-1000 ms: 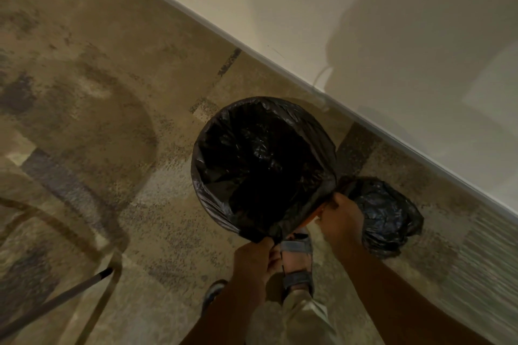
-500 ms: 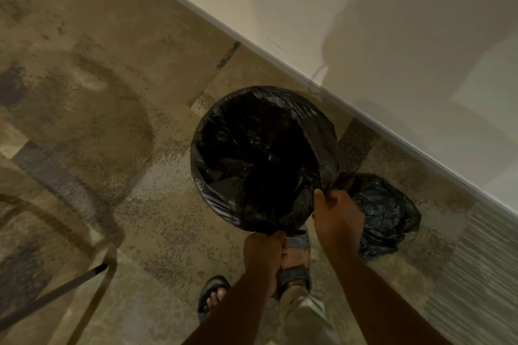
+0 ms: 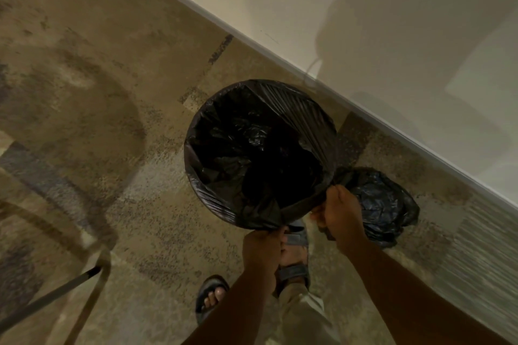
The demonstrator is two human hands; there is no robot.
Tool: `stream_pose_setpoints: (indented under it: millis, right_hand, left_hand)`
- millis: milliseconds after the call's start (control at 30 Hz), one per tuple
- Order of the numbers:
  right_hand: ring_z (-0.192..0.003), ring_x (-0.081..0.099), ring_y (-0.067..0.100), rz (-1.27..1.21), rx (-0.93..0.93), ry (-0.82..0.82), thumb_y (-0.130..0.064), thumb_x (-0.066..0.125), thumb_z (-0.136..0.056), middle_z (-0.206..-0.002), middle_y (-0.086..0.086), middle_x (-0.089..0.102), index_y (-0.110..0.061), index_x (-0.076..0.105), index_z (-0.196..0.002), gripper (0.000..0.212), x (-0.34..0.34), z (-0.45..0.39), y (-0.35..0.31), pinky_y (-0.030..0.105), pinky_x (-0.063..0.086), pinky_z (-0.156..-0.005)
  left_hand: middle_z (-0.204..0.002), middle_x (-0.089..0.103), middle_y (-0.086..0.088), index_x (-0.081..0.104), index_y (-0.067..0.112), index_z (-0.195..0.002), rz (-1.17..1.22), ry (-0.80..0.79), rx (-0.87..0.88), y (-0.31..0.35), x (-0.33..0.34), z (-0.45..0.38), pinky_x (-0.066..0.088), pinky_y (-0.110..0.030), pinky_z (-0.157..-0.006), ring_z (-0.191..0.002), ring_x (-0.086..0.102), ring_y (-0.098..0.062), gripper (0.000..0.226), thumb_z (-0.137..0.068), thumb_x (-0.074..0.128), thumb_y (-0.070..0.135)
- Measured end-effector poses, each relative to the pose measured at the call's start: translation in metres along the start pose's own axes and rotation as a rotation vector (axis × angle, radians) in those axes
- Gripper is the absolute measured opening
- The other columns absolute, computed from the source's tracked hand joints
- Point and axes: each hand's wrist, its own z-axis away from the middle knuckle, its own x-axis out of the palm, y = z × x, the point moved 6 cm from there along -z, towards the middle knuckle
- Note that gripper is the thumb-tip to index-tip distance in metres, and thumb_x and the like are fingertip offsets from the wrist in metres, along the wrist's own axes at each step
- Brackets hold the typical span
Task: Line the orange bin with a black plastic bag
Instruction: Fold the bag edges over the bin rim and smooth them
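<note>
Black plastic bag (image 3: pixel 260 154) drapes the whole rim, hiding the orange bin by the wall, left hand (image 3: pixel 262 249) and right hand (image 3: pixel 340 213) each pinching gathered slack at the near edge — tug harder and it could tear!

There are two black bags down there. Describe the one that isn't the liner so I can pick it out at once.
Start at the pale wall and follow its baseboard down to the round bin lined in black. Just right of the bin, behind the right hand, a loose black bag lies on the carpet. Unlike the liner stretched open over the rim, it is a crumpled, closed lump.
</note>
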Motion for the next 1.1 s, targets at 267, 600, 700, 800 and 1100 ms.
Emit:
stream_pose_setpoints:
  millis: [267,600,700,800,1100]
  right_hand:
    - [-0.050,0.058,0.020,-0.057,0.106,-0.187,-0.029,0.033,-0.104,-0.067,0.012,0.064,-0.016,0.059,-0.089,0.032,0.002,-0.006,0.002,0.028,0.041,-0.046]
    - [-0.042,0.056,0.004,0.003,0.067,-0.175,-0.027,0.036,-0.104,-0.068,0.011,0.062,-0.005,0.058,-0.096,0.032,0.001,-0.005,0.003,0.019,0.041,-0.040]
    - [-0.047,0.059,0.010,0.095,0.011,-0.172,-0.027,0.037,-0.103,-0.071,0.017,0.064,-0.003,0.057,-0.095,0.032,-0.001,-0.008,0.001,0.026,0.044,-0.043]
    - [-0.069,0.066,0.029,0.195,-0.070,-0.139,-0.029,0.040,-0.102,-0.081,0.018,0.065,-0.007,0.057,-0.090,0.030,-0.006,-0.009,-0.006,0.044,0.051,-0.061]
    - [-0.061,0.064,0.017,0.120,-0.100,-0.168,-0.025,0.045,-0.101,-0.079,0.011,0.065,-0.015,0.056,-0.079,0.026,-0.011,-0.014,-0.011,0.018,0.047,-0.047]
  left_hand:
    - [-0.048,0.063,0.004,0.070,0.016,-0.077,-0.784,-0.547,-0.136,0.031,0.026,0.034,0.048,-0.020,-0.044,-0.041,0.056,-0.007,0.030,-0.097,0.059,0.036]
    - [-0.137,0.052,-0.001,0.060,0.020,-0.134,-1.293,-0.061,1.350,0.261,0.102,0.039,0.055,-0.042,-0.079,-0.101,0.064,-0.027,0.034,-0.102,0.047,0.021]
    - [-0.143,0.049,-0.003,0.058,0.019,-0.135,-1.623,-0.091,1.382,0.271,0.123,0.011,0.056,-0.044,-0.080,-0.111,0.061,-0.031,0.036,-0.100,0.050,0.014]
    - [-0.123,0.060,-0.004,0.070,0.016,-0.118,-1.555,-0.135,1.426,0.281,0.132,0.004,0.052,-0.039,-0.076,-0.102,0.062,-0.029,0.026,-0.100,0.051,0.015]
    - [-0.080,0.065,-0.011,0.069,0.004,-0.078,-1.641,-0.124,1.194,0.309,0.169,-0.012,0.053,-0.040,-0.065,-0.076,0.064,-0.028,0.028,-0.097,0.057,0.021]
